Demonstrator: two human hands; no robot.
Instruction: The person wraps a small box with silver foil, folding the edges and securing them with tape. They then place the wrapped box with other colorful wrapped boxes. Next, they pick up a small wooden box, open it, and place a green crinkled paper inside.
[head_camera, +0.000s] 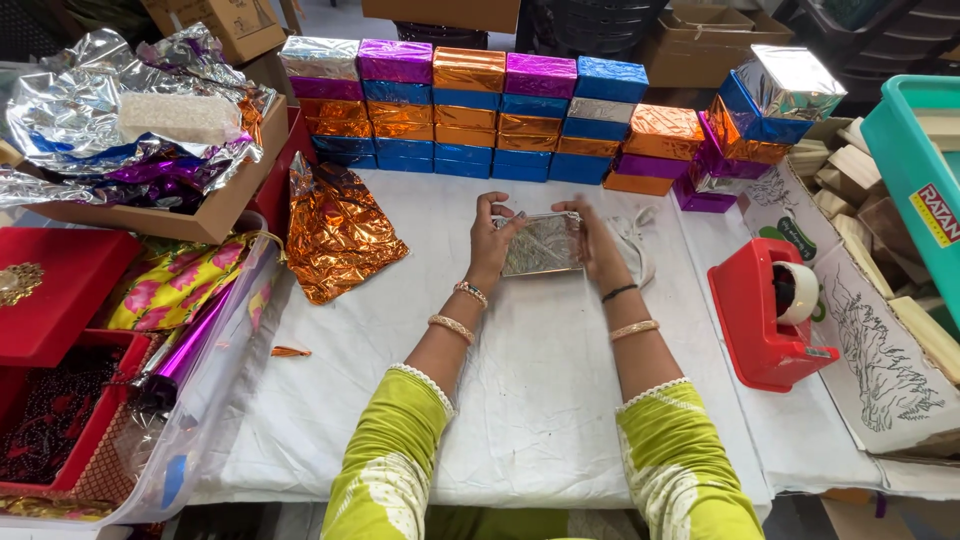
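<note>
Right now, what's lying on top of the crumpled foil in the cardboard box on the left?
A pale rectangular block lies on the crumpled foil in the cardboard box. Whatever is under the foil is covered.

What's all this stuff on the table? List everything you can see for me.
Silver foil-wrapped box: one, silver, table centre, held between both hands.
Stack of foil-wrapped boxes: many, blue, orange, purple, silver, along the table's far edge.
Crumpled orange foil sheet: one, orange, left of the hands.
Red tape dispenser: one, red with a white roll, right side.
Cardboard tray of loose foil: one, brown with silver and purple foil, far left.
Teal plastic crate: one, teal, right edge.
White table cover: one, white, under everything.
Left hand: on the box's left side, bangles on wrist.
Right hand: on the box's right side.
</note>
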